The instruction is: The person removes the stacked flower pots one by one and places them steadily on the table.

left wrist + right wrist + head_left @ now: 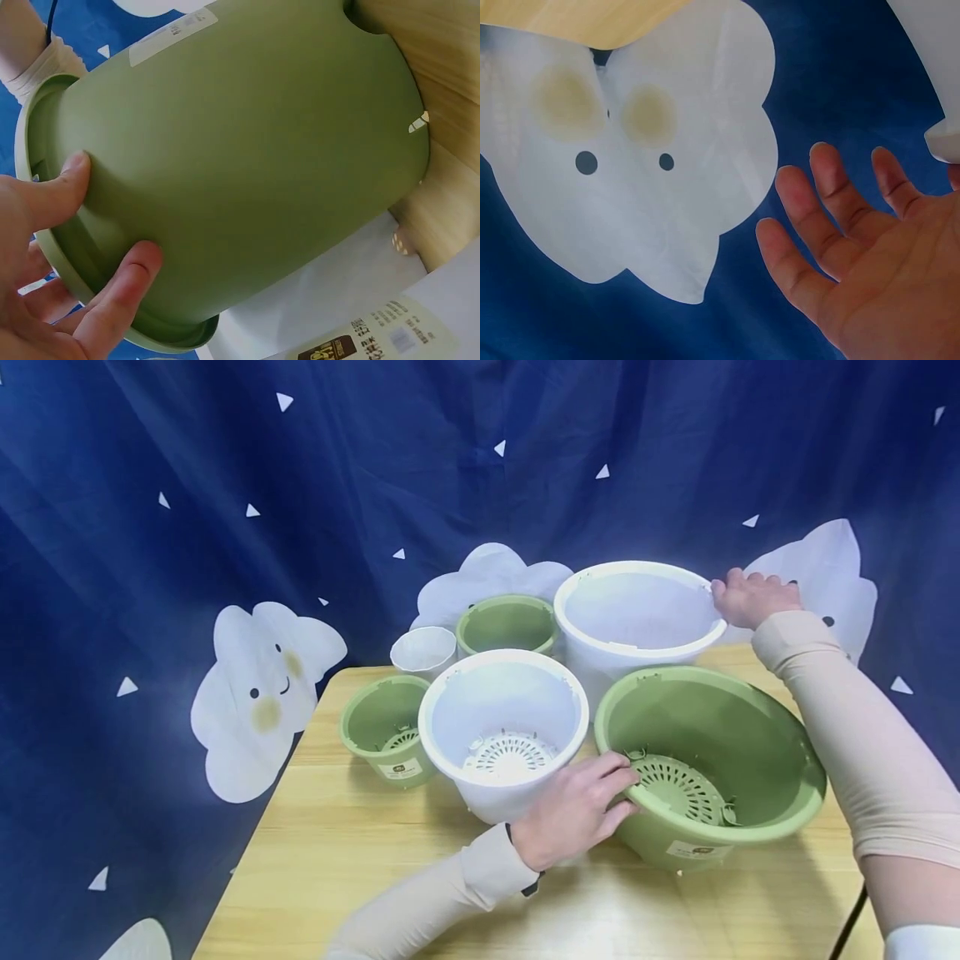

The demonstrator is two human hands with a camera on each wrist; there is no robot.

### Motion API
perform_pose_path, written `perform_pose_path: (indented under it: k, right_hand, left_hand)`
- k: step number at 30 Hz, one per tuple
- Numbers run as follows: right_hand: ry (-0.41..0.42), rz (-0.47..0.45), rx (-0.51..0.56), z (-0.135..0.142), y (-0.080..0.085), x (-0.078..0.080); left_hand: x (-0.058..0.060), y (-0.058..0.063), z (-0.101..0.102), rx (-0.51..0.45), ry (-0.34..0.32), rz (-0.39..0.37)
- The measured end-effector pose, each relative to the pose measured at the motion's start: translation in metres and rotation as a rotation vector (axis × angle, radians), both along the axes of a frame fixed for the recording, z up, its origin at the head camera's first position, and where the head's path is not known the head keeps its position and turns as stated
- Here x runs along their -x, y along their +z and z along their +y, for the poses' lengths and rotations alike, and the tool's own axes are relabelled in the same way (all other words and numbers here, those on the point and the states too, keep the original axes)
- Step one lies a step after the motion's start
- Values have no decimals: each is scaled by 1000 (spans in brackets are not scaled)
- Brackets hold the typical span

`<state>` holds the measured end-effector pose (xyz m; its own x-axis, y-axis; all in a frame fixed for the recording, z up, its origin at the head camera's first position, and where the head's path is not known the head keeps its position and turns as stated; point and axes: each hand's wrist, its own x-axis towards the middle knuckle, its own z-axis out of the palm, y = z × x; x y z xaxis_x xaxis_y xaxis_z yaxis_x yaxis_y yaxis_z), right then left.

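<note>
A large green plastic pot (750, 727) with a slotted base stands at the front right, its label facing me. My left hand (573, 810) grips its near-left rim. Up close in the left wrist view, two digits press the outer wall of the green pot (240, 150) and the others sit around the rim. Behind it is a large white pot (588, 672). Beside that pot's right rim is my right hand (761, 597). Seen from the right wrist, the fingers (840, 187) are spread and loose, with the thumb partly hidden near the white rim (943, 142).
A medium white pot (502, 702) stands left of the large green one. Further left are a small green pot (375, 714) and a small white pot (420, 652), with another green pot (506, 622) behind. A blue cloud-print curtain (420, 460) hangs beyond the wooden table (300, 877).
</note>
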<state>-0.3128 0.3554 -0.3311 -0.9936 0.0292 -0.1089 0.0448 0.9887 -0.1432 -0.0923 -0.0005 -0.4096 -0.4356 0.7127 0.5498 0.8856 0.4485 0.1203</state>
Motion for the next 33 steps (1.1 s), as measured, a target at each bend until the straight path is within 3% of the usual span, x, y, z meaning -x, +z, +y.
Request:
perform_pose_path:
  k: [12,33]
  right_hand:
    - [-14,19,-1,-8,4,-3]
    - [-69,32,13,-14,3,-4]
  left_hand:
    - [2,-1,7,4,91,-5]
    - [4,0,19,-2,181,-21]
